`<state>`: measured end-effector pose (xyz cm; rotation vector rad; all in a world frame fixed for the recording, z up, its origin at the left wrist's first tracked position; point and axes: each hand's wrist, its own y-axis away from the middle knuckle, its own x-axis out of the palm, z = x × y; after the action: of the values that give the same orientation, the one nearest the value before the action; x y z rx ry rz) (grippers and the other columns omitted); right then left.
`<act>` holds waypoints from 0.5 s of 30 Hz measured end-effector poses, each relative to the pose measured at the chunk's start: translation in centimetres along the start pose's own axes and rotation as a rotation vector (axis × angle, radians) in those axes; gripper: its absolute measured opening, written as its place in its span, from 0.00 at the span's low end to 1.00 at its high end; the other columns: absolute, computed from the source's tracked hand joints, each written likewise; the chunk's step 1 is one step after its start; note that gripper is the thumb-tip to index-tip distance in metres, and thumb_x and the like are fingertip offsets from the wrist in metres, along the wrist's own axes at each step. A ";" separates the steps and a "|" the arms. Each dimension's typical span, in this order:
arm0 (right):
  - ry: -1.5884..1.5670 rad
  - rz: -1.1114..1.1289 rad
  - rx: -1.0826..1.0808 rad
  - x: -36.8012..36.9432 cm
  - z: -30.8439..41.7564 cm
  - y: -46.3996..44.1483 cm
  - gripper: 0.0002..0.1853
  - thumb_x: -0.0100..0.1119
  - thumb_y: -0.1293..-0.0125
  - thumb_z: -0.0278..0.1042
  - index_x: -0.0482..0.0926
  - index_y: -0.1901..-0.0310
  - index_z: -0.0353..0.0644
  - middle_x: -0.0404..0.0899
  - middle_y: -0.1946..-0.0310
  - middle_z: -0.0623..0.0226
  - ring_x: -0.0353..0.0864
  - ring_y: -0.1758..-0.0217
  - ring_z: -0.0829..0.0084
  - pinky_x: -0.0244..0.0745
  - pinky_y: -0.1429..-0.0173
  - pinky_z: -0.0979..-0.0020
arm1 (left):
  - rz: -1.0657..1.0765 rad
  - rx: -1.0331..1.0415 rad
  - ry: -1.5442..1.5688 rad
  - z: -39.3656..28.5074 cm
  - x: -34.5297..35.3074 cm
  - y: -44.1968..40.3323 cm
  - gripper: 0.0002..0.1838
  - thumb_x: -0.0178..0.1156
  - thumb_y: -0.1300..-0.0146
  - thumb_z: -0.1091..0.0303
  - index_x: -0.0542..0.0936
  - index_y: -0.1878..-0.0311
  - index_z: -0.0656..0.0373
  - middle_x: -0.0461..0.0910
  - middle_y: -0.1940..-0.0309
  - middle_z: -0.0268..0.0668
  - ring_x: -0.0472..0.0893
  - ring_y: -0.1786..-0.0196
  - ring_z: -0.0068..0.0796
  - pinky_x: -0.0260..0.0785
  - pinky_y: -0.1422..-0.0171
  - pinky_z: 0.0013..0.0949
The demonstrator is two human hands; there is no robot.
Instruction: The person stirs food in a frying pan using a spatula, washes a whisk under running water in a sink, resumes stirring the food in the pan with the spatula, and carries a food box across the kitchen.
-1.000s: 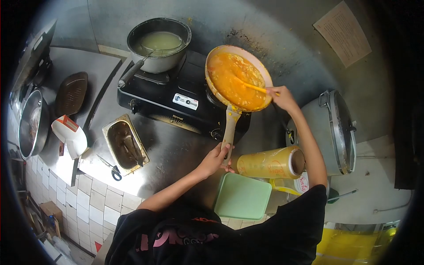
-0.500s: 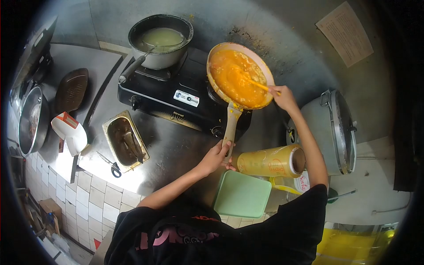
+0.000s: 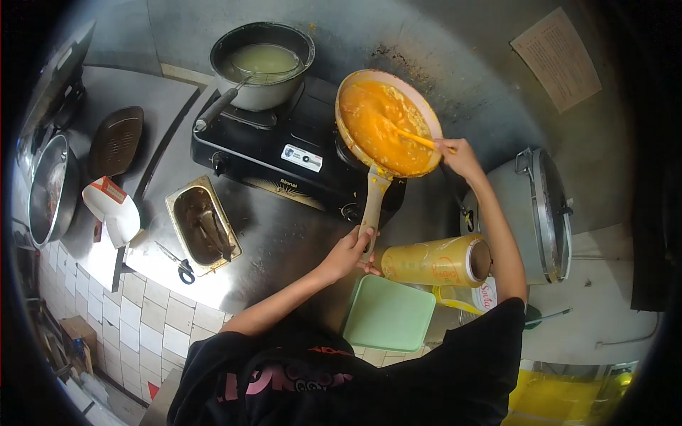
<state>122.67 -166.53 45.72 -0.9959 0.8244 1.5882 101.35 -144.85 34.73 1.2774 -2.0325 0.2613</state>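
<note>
A light frying pan holds a lumpy orange mixture and sits tilted over the right burner of a black stove. My left hand is closed round the pan's pale handle. Above the pan's right edge, my right hand grips a yellow utensil, whose far end is hidden in the mixture. Below the handle lie a yellow roll and a green lid or box.
On the left burner of the stove stands a pot of pale liquid with a strainer. Further left are a stained metal tray, scissors, a paper box and a steel bowl. A large lidded container stands right.
The yellow utensil and my right hand have shifted slightly within the pan area, and the mixture's surface has swirled. My left hand keeps its hold on the handle.
</note>
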 end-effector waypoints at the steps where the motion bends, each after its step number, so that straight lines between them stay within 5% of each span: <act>1: -0.092 -0.011 0.001 -0.3 -0.4 -0.2 0.13 0.53 0.43 0.41 0.79 0.61 0.43 0.78 0.66 0.55 0.79 0.62 0.62 0.70 0.58 0.70 | -0.003 0.001 0.003 -0.1 0.0 0.0 0.24 0.38 0.35 0.52 0.60 0.50 0.67 0.66 0.80 0.37 0.71 0.82 0.25 0.77 0.67 0.35; 6: 0.119 -0.061 -0.049 0.1 0.1 0.1 0.13 0.53 0.43 0.39 0.79 0.61 0.41 0.77 0.65 0.53 0.79 0.61 0.62 0.69 0.57 0.71 | -0.021 -0.006 -0.045 -0.6 0.3 0.3 0.24 0.37 0.35 0.52 0.60 0.50 0.67 0.66 0.80 0.37 0.72 0.82 0.26 0.77 0.68 0.34; 9: -0.154 -0.017 0.033 -0.4 0.1 0.1 0.13 0.53 0.44 0.39 0.78 0.61 0.41 0.77 0.64 0.53 0.77 0.60 0.59 0.69 0.56 0.69 | -0.010 -0.008 -0.039 -0.2 0.0 0.1 0.25 0.37 0.35 0.52 0.60 0.49 0.67 0.66 0.80 0.37 0.73 0.82 0.27 0.77 0.68 0.33; 11: 0.086 -0.022 0.012 0.2 -0.2 0.0 0.13 0.53 0.43 0.38 0.78 0.61 0.40 0.78 0.66 0.54 0.79 0.62 0.63 0.70 0.58 0.72 | -0.009 -0.004 -0.040 0.1 0.0 0.0 0.25 0.37 0.35 0.51 0.60 0.49 0.67 0.66 0.80 0.37 0.73 0.82 0.27 0.77 0.68 0.33; 15: -0.103 0.025 0.121 -0.7 -0.3 -0.2 0.12 0.52 0.42 0.37 0.79 0.62 0.39 0.80 0.73 0.60 0.77 0.73 0.73 0.69 0.65 0.75 | -0.006 0.011 -0.045 0.0 0.0 0.0 0.25 0.37 0.35 0.51 0.60 0.50 0.67 0.66 0.81 0.37 0.73 0.82 0.27 0.77 0.69 0.32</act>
<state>123.01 -167.07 46.26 -0.8141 0.8534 1.5778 101.38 -144.80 34.74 1.3067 -2.0671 0.2434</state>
